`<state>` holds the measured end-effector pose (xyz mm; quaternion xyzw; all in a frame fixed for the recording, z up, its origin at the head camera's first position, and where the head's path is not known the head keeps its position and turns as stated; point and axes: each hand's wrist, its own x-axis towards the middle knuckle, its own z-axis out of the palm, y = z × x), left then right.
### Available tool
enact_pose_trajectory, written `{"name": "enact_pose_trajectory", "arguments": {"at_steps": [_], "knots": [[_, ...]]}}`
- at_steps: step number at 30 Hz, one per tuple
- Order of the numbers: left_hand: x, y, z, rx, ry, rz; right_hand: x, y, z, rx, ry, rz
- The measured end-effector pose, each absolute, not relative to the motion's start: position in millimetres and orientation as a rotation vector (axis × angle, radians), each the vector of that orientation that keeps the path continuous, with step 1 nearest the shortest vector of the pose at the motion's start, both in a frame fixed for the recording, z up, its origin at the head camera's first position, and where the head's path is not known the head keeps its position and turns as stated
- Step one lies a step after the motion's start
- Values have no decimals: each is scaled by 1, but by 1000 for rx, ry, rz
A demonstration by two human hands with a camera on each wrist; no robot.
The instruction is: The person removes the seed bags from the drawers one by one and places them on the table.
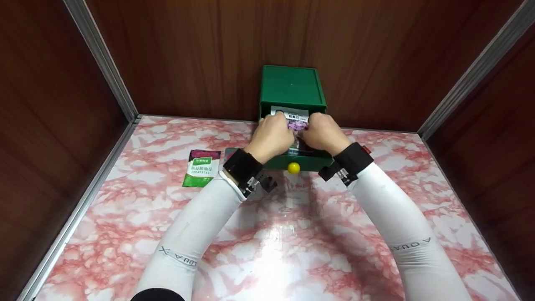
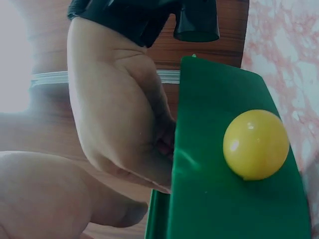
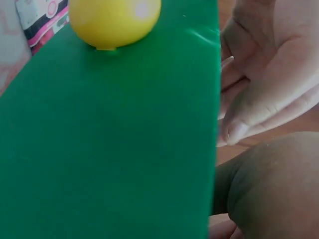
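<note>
The green drawer box stands at the rear of the pink marbled counter, against the wooden back wall. Its drawer is pulled out toward the person; the drawer front carries a yellow ball knob, seen close in both wrist views.

The left hand and right hand reach over the drawer front, side by side and nearly touching. Between them, a packet with a white top band and purple print stands partly inside the drawer, its upper edge under the box opening. The fingers of both hands curl down onto this packet. The left grip appears to be grasping the packet's left side, the right grip its right side; the fingertips themselves are hidden behind the packet and the drawer wall.

In the right wrist view, the right hand's fingers bend behind the green drawer front.

A second packet, green and white with a dark red top, lies flat on the counter left of the drawer, well apart from the left hand. Another dark item lies just beside it, mostly hidden by the left wrist strap.
</note>
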<state>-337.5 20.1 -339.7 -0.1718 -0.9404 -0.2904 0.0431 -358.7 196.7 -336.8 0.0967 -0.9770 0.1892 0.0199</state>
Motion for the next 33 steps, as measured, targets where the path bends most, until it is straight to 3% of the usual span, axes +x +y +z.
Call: {"name": "enact_pose_trajectory", "arguments": {"at_steps": [33], "knots": [[-332, -40, -352, -381, -2597, -1535, -332, 207, -335, 139, -2755, 1504]]}}
